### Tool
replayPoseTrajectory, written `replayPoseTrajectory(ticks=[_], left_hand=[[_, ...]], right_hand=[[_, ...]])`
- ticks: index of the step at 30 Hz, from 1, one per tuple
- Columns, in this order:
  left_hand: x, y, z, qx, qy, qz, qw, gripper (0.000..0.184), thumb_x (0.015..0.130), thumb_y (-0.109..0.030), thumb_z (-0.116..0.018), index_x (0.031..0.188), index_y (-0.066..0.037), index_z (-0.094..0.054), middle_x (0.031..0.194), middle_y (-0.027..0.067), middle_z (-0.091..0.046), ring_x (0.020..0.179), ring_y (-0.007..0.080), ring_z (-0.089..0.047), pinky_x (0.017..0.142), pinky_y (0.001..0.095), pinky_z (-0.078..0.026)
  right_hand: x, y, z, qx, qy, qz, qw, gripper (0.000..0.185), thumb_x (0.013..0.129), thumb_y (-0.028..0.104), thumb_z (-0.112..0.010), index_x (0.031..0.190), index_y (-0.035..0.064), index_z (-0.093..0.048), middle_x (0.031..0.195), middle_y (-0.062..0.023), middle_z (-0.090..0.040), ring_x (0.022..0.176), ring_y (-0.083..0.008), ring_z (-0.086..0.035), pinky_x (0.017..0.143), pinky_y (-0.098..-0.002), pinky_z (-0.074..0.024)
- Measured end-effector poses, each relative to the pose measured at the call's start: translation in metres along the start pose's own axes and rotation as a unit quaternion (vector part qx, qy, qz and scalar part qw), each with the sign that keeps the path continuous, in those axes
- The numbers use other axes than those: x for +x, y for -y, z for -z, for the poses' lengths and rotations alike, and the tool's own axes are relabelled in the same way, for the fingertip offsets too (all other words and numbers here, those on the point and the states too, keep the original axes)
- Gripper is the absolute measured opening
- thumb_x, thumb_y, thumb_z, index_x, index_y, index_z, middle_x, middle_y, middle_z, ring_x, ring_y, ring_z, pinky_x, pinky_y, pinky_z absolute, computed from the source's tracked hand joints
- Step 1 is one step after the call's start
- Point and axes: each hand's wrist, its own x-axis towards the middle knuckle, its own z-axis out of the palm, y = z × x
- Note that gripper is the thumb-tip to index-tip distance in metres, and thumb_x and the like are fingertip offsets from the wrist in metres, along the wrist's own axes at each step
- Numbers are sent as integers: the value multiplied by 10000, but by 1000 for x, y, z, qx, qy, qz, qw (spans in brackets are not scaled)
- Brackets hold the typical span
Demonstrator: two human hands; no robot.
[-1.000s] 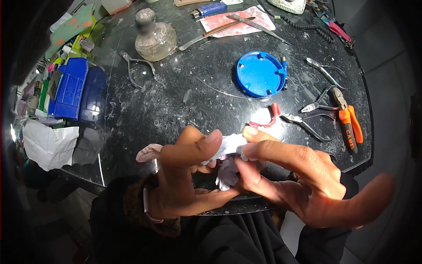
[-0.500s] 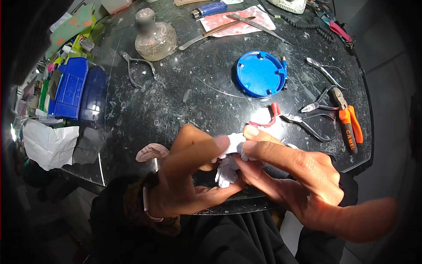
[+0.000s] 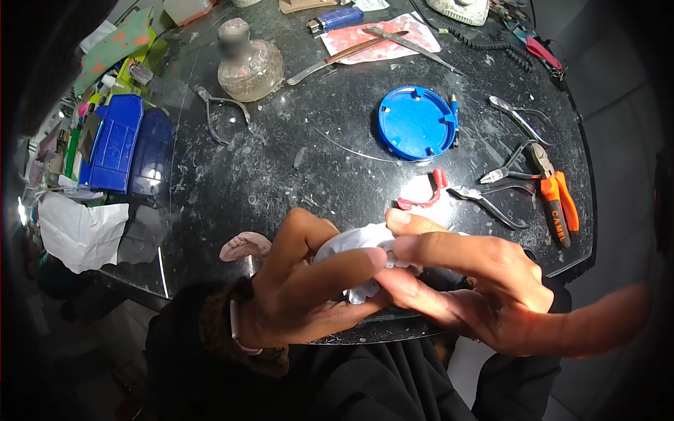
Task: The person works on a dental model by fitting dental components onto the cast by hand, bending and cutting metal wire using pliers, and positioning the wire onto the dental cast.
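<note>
A white plaster dental cast (image 3: pixel 354 240) with tooth-like bumps is held up near the front edge of the bench. My left hand (image 3: pixel 302 281) grips its left side, thumb and fingers bent around it. On the other side, my right hand (image 3: pixel 484 281) pinches the cast between thumb and fingers, close to the left fingertips. Fingers cover much of the cast, and anything small between them is hidden. Just beyond lies a red curved wax-like piece (image 3: pixel 437 189). A pale pink curved piece (image 3: pixel 243 245) rests left of my left hand.
Several pliers, including orange-handled cutters (image 3: pixel 554 193), lie at the right. A blue round lid (image 3: pixel 417 123) sits mid-bench. Behind are a glass burner (image 3: pixel 250 70), knives (image 3: pixel 351 56) on stained paper and a blue lighter (image 3: pixel 335 19). A blue box (image 3: pixel 112 144) and crumpled paper (image 3: pixel 83 228) stand left.
The cast has turned in my hands, so more of its smooth white upper surface shows. My left thumb or finger has shifted right along it. The view has moved slightly.
</note>
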Motion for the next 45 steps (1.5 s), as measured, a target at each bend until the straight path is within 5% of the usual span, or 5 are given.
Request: replayPoseTrajectory(ticks=[3,7,16,45], left_hand=[[-3,3,-5,-29,-50,-4,998,603,549,-68,-894,1090,-112,-633,889,67,-488,689,143,-525,515,240,-442],[-7,6,-6,-37,-46,-11,998,598,566,-72,-886,1108,-111,-634,894,70,-475,693,143,-521,515,239,-441],[-8,6,-5,-66,-33,-15,997,586,599,-72,-873,1128,-98,-622,920,78,-470,714,139,-525,526,231,-443],[-5,9,-9,-35,-49,-51,997,673,588,-67,-887,1170,-98,-551,887,92,-495,687,144,-538,501,231,-452]], right_hand=[[0,1,4,-85,31,40,995,274,678,-54,-797,874,-92,-609,840,-186,-692,827,-297,-702,711,-355,-598],[-5,-13,-1,-9,-9,105,994,270,671,-98,-779,866,-116,-594,799,-197,-679,849,-352,-690,689,-373,-603],[-4,-8,3,-20,33,59,997,241,707,-82,-759,879,-120,-595,818,-194,-686,911,-343,-678,703,-364,-598],[-1,-19,5,-18,67,146,987,442,713,-54,-767,1027,-139,-468,869,-206,-681,849,-309,-685,686,-342,-587]])
